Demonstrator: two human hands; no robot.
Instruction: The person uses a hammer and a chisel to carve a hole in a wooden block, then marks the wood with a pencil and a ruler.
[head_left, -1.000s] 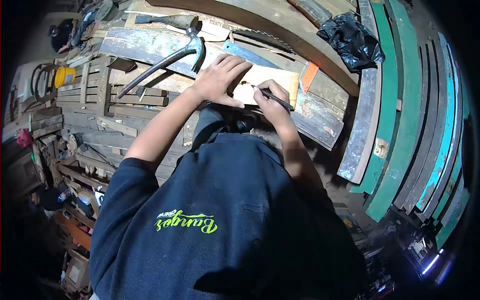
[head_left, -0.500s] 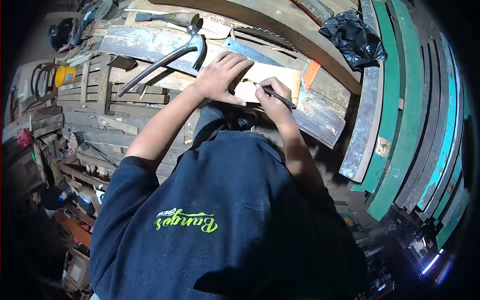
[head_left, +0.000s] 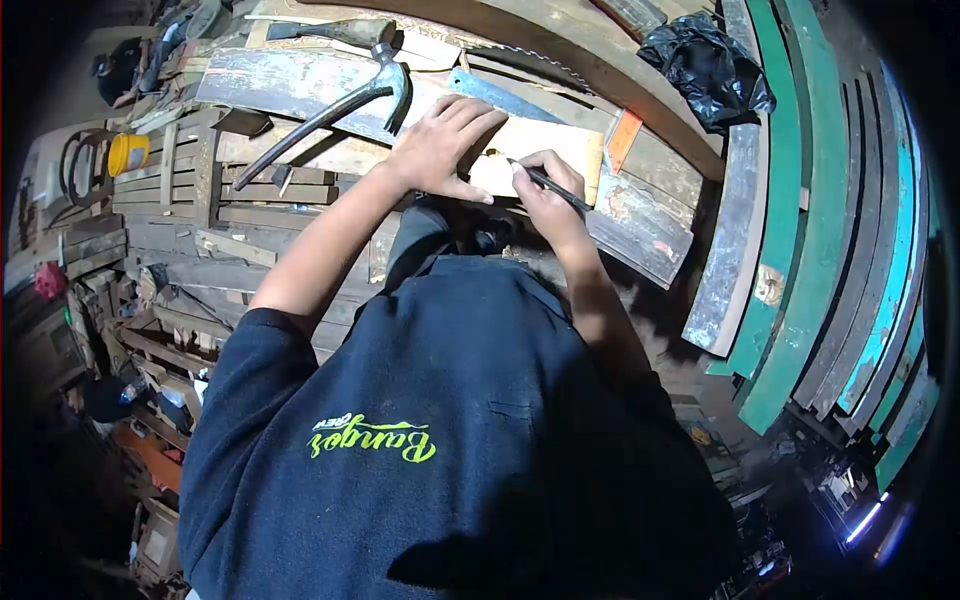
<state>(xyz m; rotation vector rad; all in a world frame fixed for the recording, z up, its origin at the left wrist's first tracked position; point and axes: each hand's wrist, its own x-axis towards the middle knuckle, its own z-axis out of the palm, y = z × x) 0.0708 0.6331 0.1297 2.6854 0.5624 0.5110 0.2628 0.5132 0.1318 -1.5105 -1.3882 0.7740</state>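
Cream-coloured piece (head_left: pixel 555 140), wood by the look of it, lies on the plank desk (head_left: pixel 640 225), under and between our hands. We read the step as marking: our right hand (head_left: pixel 548 205) has its fingers clamped on a dark pen (head_left: pixel 550 184), tip down at the near part of the piece, just beside a small dark notch (head_left: pixel 490 153). Contact or a drawn line, we cannot tell. Our left hand (head_left: pixel 432 160) braces the left end, fingers close together, thumb well apart, gripping no tool. Hammer (head_left: pixel 345 106) lies to the left, blue-grey blade (head_left: pixel 505 98) just beyond, orange strip (head_left: pixel 622 140) near the right end. Next move, we judge, calls for steady left-hand pressure and a light, controlled tip by the notch; a slipping piece could skew any stroke.
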